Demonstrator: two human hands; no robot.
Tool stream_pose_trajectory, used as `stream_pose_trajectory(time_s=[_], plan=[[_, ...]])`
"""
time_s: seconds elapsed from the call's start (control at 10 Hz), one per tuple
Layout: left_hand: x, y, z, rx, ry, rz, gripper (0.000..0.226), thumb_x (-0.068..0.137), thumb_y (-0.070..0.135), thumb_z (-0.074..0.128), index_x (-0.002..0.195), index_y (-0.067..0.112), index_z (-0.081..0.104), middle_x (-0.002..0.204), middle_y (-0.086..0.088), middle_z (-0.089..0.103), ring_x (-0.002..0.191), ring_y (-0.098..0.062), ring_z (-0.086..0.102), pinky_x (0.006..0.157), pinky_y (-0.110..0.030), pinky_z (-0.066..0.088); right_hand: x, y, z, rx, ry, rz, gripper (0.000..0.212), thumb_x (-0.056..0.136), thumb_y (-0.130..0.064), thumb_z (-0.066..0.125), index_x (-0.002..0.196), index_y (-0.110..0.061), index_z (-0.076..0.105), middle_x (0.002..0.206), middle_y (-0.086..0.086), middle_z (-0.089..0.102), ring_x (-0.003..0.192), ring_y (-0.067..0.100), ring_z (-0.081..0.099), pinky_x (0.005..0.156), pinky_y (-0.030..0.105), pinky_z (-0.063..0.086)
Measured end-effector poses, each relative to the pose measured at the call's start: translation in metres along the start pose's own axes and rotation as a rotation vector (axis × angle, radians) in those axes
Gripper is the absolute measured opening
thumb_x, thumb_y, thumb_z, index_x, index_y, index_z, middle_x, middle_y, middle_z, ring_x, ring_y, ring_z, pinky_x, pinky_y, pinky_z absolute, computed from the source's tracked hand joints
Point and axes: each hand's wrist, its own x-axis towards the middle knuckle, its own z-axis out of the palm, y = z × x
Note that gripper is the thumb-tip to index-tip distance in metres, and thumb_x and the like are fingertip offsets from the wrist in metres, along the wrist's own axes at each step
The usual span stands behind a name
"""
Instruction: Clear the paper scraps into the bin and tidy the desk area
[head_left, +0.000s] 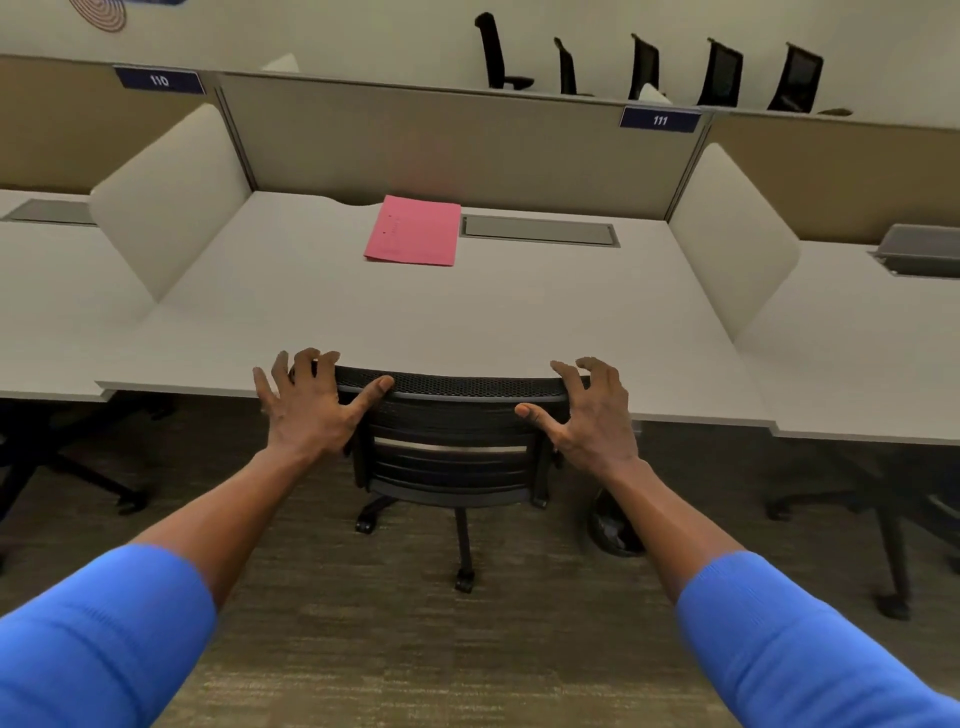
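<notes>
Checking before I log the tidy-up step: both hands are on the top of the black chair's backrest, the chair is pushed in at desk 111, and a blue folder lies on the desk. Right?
Not quite. The folder is pink, not blue, as the head view shows. The rest holds: left hand and right hand are on the backrest of the black chair, pushed in at the desk labelled 111.

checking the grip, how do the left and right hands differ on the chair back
The left hand lies flatter on the chair back, thumb along the top edge; the right hand is arched, fingers clawed, thumb on the mesh below the edge. Both sit open at opposite top corners, neither closed around it.
</notes>
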Motion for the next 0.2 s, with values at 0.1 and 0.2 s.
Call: stream_pose_trajectory(time_s=[0.1, 0.2], plan=[[-0.002, 0.001, -0.008, 0.041, -0.039, 0.014, 0.132, 0.075, 0.106, 0.010, 0.165, 0.010, 0.023, 0.174, -0.020, 0.021, 0.166, -0.039, 0.001, 0.132, -0.063, -0.007, -0.002, -0.003, -0.008, -0.041, -0.046, 0.014, 0.106, 0.082, -0.100, 0.028, 0.156, -0.024, 0.034, 0.154, 0.013, 0.041, 0.148, 0.034, 0.036, 0.123, 0.061, 0.033], [-0.006, 0.002, -0.022, 0.047, -0.043, 0.124, 0.138, 0.073, 0.107, 0.014, 0.167, 0.006, 0.015, 0.178, -0.019, 0.005, 0.167, -0.035, -0.012, 0.134, -0.059, -0.007, -0.003, -0.009, -0.020, -0.040, -0.075, 0.011, 0.109, 0.082, -0.100, 0.026, 0.159, -0.022, 0.029, 0.162, 0.014, 0.036, 0.156, 0.035, 0.028, 0.128, 0.061, 0.024]])
